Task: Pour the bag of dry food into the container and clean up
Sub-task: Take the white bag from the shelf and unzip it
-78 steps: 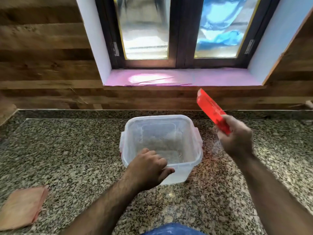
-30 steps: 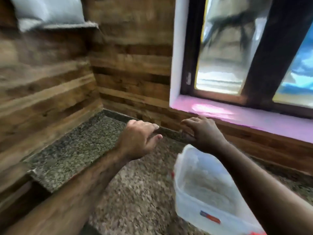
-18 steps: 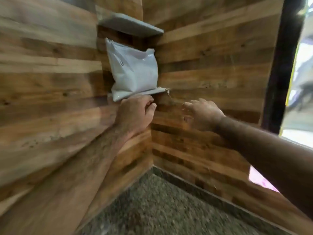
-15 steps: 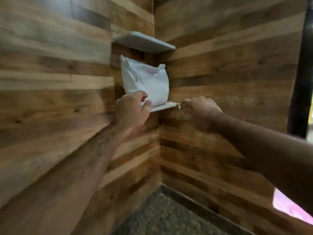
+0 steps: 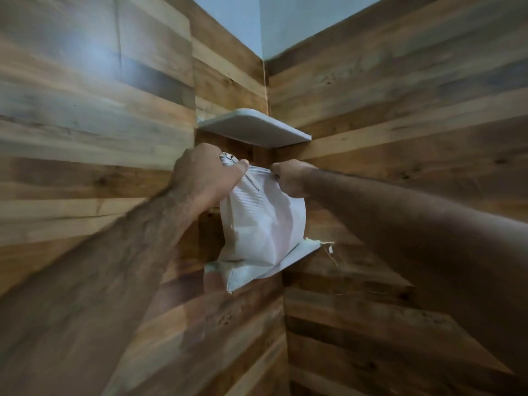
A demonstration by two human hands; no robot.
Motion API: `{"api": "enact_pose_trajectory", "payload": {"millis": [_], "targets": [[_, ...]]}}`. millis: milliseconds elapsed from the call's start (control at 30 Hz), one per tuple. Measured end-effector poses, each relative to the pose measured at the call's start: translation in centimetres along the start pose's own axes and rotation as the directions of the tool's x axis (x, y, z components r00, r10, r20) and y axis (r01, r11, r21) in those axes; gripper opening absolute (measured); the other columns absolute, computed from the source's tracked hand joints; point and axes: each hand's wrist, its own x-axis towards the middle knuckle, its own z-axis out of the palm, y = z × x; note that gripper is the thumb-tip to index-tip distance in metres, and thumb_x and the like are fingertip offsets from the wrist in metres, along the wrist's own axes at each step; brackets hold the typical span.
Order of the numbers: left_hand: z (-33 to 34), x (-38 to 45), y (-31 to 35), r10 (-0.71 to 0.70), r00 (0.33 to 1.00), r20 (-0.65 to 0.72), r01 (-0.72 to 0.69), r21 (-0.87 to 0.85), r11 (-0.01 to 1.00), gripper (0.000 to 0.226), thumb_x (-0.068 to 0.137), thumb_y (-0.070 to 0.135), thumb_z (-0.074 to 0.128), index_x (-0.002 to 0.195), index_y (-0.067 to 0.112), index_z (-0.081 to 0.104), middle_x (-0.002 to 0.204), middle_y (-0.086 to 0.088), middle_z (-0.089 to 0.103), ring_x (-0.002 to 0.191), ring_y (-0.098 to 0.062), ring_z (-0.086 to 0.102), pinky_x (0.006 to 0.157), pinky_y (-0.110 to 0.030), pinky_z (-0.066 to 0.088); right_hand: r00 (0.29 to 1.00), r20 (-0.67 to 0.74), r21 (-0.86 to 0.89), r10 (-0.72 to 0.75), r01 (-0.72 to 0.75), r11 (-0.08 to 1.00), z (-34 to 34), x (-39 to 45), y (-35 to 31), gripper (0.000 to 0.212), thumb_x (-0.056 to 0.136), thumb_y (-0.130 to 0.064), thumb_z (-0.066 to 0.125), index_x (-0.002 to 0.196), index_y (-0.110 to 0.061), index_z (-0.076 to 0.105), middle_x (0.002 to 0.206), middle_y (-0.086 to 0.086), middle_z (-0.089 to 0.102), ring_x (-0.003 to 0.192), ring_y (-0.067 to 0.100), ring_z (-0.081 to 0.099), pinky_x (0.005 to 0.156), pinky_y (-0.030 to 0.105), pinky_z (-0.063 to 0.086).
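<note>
A white bag of dry food [image 5: 264, 224] stands upright on the lower corner shelf [image 5: 303, 251], in the corner of two wood-panelled walls. My left hand [image 5: 204, 175] grips the bag's top left corner. My right hand [image 5: 290, 178] grips its top right corner. The bag's bottom rests on the shelf, with its lower left end hanging over the shelf's front edge. The container is out of view.
A second white corner shelf [image 5: 254, 130] hangs just above the bag's top and my hands. Wood-panelled walls close in on the left and right. A pale blue wall [image 5: 257, 21] shows above the panelling.
My view swung from the counter and container up to the corner shelves. Both hands rose from the shelf edge to the bag's top corners and closed on them.
</note>
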Motion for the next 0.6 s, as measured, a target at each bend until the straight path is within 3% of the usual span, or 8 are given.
{"api": "enact_pose_trajectory", "payload": {"millis": [100, 200, 400, 500, 600], "targets": [[0.2, 0.4, 0.5, -0.001, 1.000, -0.016, 0.001, 0.021, 1.000, 0.034, 0.098, 0.045, 0.071, 0.082, 0.015, 0.066, 0.078, -0.002, 0.062, 0.067, -0.017, 0.055, 0.052, -0.029, 0.029, 0.999, -0.038, 0.090, 0.024, -0.020, 0.996, 0.4, 1.0, 0.2, 0.031, 0.113, -0.020, 0.041, 0.133, -0.017, 0.065, 0.121, 0.004, 0.066, 0.101, 0.025, 0.061, 0.083, 0.035, 0.049], [0.1, 0.7, 0.9, -0.019, 1.000, 0.001, 0.019, 0.024, 1.000, 0.031, 0.100, 0.033, 0.070, 0.076, 0.014, 0.064, 0.074, -0.002, 0.058, 0.063, -0.012, 0.049, 0.050, -0.028, 0.029, 0.994, -0.088, 0.154, 0.060, -0.046, 0.987, 0.6, 1.4, 0.1, 0.032, 0.112, -0.017, 0.041, 0.130, -0.015, 0.068, 0.122, 0.006, 0.069, 0.099, 0.023, 0.060, 0.081, 0.034, 0.050], [-1.5, -0.2, 2.8, -0.011, 1.000, -0.027, 0.010, -0.029, 1.000, 0.027, 0.106, 0.033, 0.065, 0.101, 0.010, 0.076, 0.088, -0.004, 0.065, 0.069, -0.014, 0.056, 0.052, -0.025, 0.033, 0.946, -0.247, 0.300, 0.211, -0.132, 0.945, -0.1, 0.1, -1.0, 0.032, 0.105, -0.014, 0.041, 0.113, -0.010, 0.071, 0.111, 0.010, 0.074, 0.104, 0.033, 0.070, 0.075, 0.035, 0.050], [-3.3, -1.3, 3.9, 0.045, 0.997, -0.056, -0.045, -0.008, 0.999, 0.030, 0.108, 0.035, 0.060, 0.091, 0.013, 0.071, 0.083, -0.003, 0.063, 0.081, -0.024, 0.063, 0.060, -0.028, 0.037, 0.908, -0.354, 0.338, 0.225, -0.100, 0.936, -1.7, -1.5, -1.1, 0.033, 0.104, -0.020, 0.038, 0.111, -0.013, 0.069, 0.110, 0.011, 0.073, 0.102, 0.035, 0.068, 0.077, 0.036, 0.047], [-5.4, -3.0, 5.5, 0.071, 0.994, -0.086, -0.071, -0.007, 0.997, 0.040, 0.109, 0.034, 0.059, 0.073, 0.018, 0.055, 0.069, 0.005, 0.047, 0.063, -0.010, 0.045, 0.053, -0.023, 0.025, 0.886, -0.417, 0.315, 0.201, -0.066, 0.947, -4.4, -3.8, -0.3, 0.033, 0.105, -0.027, 0.035, 0.109, -0.021, 0.067, 0.106, 0.006, 0.072, 0.096, 0.032, 0.068, 0.075, 0.038, 0.049]]}}
